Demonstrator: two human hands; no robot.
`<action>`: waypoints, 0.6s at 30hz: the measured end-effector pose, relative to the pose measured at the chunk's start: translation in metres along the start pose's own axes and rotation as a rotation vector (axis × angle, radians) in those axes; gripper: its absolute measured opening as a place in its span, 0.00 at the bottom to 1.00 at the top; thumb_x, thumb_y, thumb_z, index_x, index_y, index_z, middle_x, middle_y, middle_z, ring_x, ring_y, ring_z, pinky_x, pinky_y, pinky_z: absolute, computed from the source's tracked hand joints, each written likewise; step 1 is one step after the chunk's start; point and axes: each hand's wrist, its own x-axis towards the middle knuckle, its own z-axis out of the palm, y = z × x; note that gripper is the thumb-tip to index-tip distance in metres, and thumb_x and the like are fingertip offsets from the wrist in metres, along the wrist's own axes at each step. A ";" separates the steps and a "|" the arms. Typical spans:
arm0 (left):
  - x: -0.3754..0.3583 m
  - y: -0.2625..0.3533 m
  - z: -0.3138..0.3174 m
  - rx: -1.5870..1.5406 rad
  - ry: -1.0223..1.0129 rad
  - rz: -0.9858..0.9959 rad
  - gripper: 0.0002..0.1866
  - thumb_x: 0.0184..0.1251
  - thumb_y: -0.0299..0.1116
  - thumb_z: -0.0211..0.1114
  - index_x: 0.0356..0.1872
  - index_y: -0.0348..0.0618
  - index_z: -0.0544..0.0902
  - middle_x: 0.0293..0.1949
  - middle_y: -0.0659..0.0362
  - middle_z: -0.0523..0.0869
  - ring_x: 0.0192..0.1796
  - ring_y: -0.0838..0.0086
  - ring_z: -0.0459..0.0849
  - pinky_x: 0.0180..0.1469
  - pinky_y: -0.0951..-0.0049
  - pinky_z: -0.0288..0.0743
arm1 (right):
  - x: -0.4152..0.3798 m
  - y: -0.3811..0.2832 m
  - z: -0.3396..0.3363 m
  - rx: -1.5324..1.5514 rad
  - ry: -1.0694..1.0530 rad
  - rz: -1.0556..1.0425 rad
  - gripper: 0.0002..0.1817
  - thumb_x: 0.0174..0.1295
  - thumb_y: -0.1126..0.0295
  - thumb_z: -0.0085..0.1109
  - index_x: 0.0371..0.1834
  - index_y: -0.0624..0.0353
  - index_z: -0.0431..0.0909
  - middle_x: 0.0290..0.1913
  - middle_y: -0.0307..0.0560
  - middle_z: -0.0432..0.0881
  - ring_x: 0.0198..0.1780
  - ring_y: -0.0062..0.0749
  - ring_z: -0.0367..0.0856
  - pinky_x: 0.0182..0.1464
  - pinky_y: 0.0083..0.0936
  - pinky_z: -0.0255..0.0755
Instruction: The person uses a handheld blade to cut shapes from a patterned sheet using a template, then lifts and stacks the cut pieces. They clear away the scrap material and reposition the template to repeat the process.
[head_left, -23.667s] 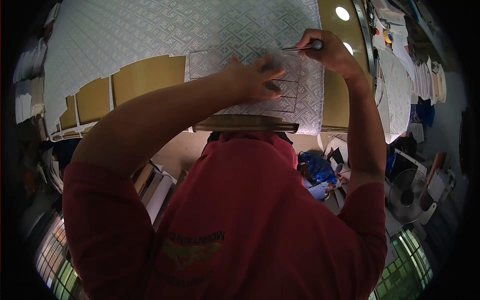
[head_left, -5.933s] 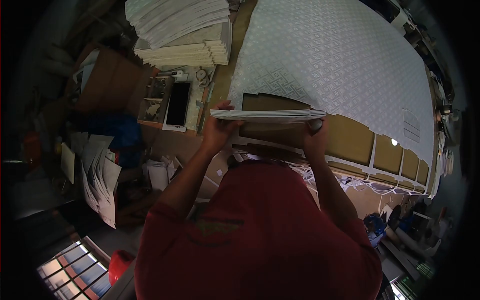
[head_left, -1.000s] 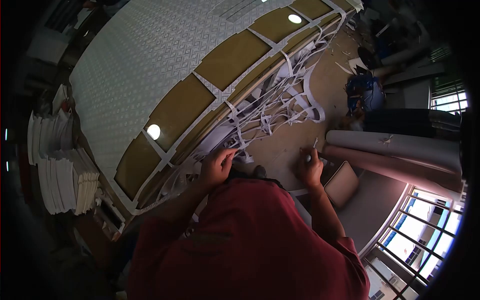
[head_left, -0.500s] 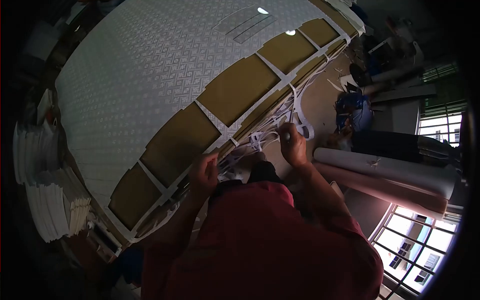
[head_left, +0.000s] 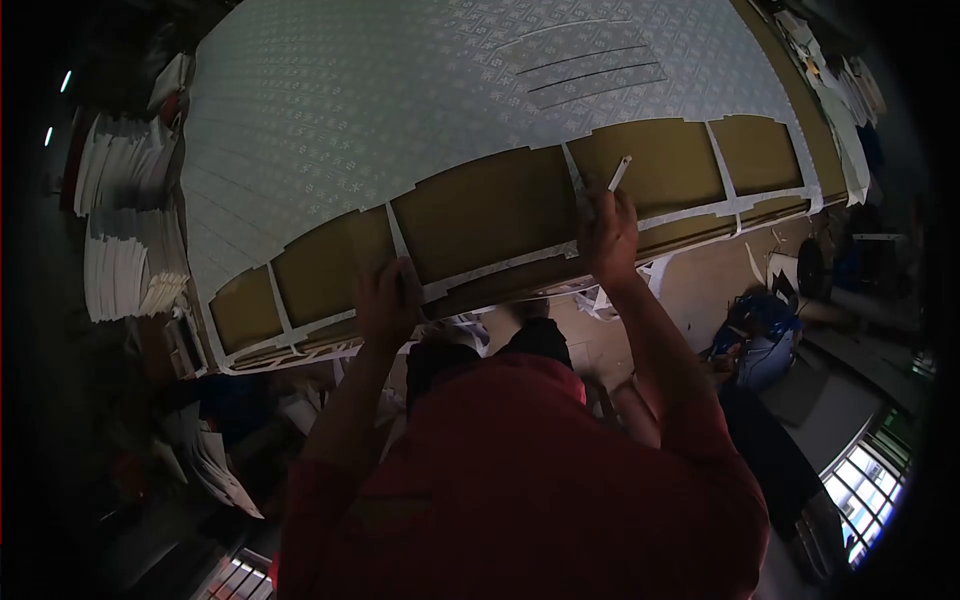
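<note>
My left hand [head_left: 386, 305] rests at the near edge of the brown board [head_left: 490, 210], beside a narrow white strip [head_left: 398, 235]. Its fingers are bent and slightly apart, in shadow, with nothing seen in them. My right hand [head_left: 610, 238] is closed on a thin, light-coloured tool [head_left: 621, 174] that points up and away over the board; it looks like a cutter. Patterned white sheet [head_left: 330, 120] covers the far part of the table, and its cut-out border of strips lies across the brown board. Several dark slits show in the sheet.
Stacks of white sheets [head_left: 125, 255] stand at the left. White offcuts [head_left: 590, 302] hang below the near edge. A blue bundle [head_left: 762, 318] lies on the floor at the right, by a dark round object [head_left: 810, 268]. Papers [head_left: 840, 125] line the right edge.
The view has turned, so the table edge now runs more level. My right hand has moved from below the edge to above the board, tool tip upward. My left hand is now at the edge.
</note>
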 end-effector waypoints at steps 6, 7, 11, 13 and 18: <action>0.000 0.002 -0.001 -0.006 -0.010 -0.028 0.22 0.64 0.32 0.72 0.59 0.44 0.80 0.53 0.48 0.81 0.53 0.49 0.79 0.54 0.49 0.75 | -0.002 0.011 0.006 0.029 -0.021 -0.041 0.28 0.52 0.84 0.61 0.61 0.65 0.75 0.47 0.54 0.86 0.47 0.58 0.82 0.53 0.47 0.72; 0.000 0.002 -0.001 -0.002 -0.010 -0.041 0.22 0.64 0.32 0.72 0.59 0.44 0.80 0.53 0.48 0.81 0.53 0.49 0.79 0.54 0.49 0.75 | -0.003 0.012 0.006 0.039 -0.028 -0.042 0.29 0.52 0.84 0.61 0.62 0.66 0.75 0.47 0.54 0.86 0.48 0.57 0.82 0.54 0.47 0.72; 0.000 0.004 -0.004 -0.024 -0.005 -0.056 0.23 0.62 0.33 0.73 0.58 0.44 0.80 0.54 0.48 0.81 0.54 0.49 0.79 0.56 0.50 0.75 | 0.001 0.003 0.005 0.000 -0.030 -0.103 0.30 0.53 0.84 0.62 0.63 0.67 0.75 0.47 0.54 0.86 0.48 0.57 0.83 0.54 0.47 0.72; 0.001 0.002 -0.005 -0.039 -0.012 -0.051 0.23 0.62 0.33 0.74 0.58 0.44 0.80 0.54 0.49 0.81 0.55 0.49 0.79 0.56 0.50 0.75 | 0.000 0.004 0.008 -0.018 0.007 -0.096 0.28 0.55 0.83 0.62 0.62 0.66 0.76 0.46 0.54 0.87 0.49 0.58 0.83 0.54 0.48 0.73; -0.003 -0.003 -0.005 -0.143 0.051 -0.001 0.21 0.61 0.33 0.74 0.55 0.44 0.81 0.53 0.50 0.82 0.54 0.51 0.80 0.56 0.51 0.76 | -0.005 0.002 0.009 -0.090 -0.018 -0.141 0.22 0.58 0.82 0.61 0.59 0.63 0.77 0.45 0.56 0.87 0.49 0.57 0.83 0.54 0.49 0.74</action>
